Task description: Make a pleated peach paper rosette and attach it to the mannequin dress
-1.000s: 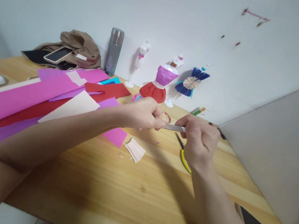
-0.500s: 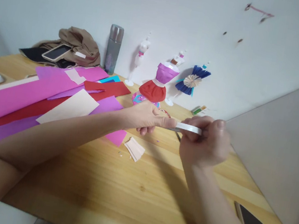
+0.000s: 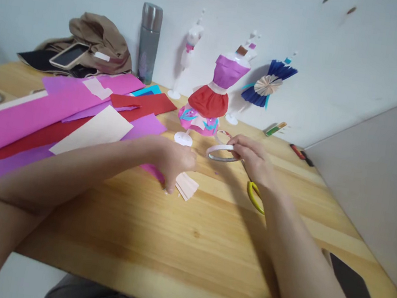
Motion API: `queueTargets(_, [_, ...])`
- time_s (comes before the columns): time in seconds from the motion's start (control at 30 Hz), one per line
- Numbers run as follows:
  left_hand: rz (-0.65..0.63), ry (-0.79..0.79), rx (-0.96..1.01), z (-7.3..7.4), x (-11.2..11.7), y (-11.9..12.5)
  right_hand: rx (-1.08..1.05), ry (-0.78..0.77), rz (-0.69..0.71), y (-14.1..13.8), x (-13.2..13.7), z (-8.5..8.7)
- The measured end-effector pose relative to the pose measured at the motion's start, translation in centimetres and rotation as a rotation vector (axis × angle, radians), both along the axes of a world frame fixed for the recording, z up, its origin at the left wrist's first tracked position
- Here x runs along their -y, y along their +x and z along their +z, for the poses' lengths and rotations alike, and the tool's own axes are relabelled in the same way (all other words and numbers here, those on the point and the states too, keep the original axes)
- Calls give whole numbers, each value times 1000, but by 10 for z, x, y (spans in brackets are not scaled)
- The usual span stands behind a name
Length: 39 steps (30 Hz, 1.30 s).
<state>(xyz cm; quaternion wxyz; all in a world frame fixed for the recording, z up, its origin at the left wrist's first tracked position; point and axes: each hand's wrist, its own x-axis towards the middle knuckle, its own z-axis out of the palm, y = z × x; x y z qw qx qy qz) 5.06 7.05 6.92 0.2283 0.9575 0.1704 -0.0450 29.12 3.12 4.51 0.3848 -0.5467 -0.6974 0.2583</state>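
Note:
My right hand (image 3: 251, 158) pinches a thin white roll of tape (image 3: 223, 147) by its right edge, holding it above the table. Low over the tabletop, my left hand (image 3: 176, 163) reaches beside a small pleated piece of pale paper (image 3: 187, 186). Its thumb points down at the paper's left side, apart from the curled fingers. Whether it touches the paper is unclear. Yellow-handled scissors (image 3: 254, 197) lie partly under my right forearm. Behind my hands stands a small dress form in a purple top and red skirt (image 3: 208, 101).
Coloured paper sheets (image 3: 40, 110) cover the left side. At the back are a grey flask (image 3: 148, 47), a brown cloth bundle (image 3: 99, 37), a phone (image 3: 69, 55), a white dress form (image 3: 191, 43) and one in blue paper (image 3: 267, 87). A dark flat device (image 3: 357, 297) lies front right.
My left hand has left the tape roll and dropped toward the pleated paper. My right hand has moved left and turned, so the roll's ring now shows. The view has tilted down.

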Motion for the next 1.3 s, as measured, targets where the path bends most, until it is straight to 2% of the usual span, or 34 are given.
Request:
queueTargets(0.07, [-99,150,-144,-4,7,5,31,-37,43,-1,1,1])
queueTargets(0.13, [-166,234,-206,-7,10,9,70,-96,92,-1,3,5])
queueTargets(0.33, [-222,289,-127,-19,6,11,301,-382,278,5,10,17])
queueTargets(0.43, [-188,255,2,-26,4,12,428,-400,297,3,12,19])
queueTargets(0.53, [-168,195,61,-30,3,13,461,-380,281,1,13,20])
queueTargets(0.63, [-141,104,34,-28,1,14,440,-356,227,0,13,21])
queueTargets(0.73, [-84,-26,44,-19,0,13,345,-317,188,-2,16,25])
queueTargets(0.87, [36,-186,155,-4,-4,9,85,-359,236,-10,21,28])
queueTargets(1.03, [246,-517,258,11,-6,4,-190,-451,242,-20,24,25])
queueTargets(1.17, [319,-650,318,19,-2,3,-238,-478,233,-30,27,26])
queueTargets(1.3, [386,-698,315,18,-1,4,-235,-447,113,-44,32,32])
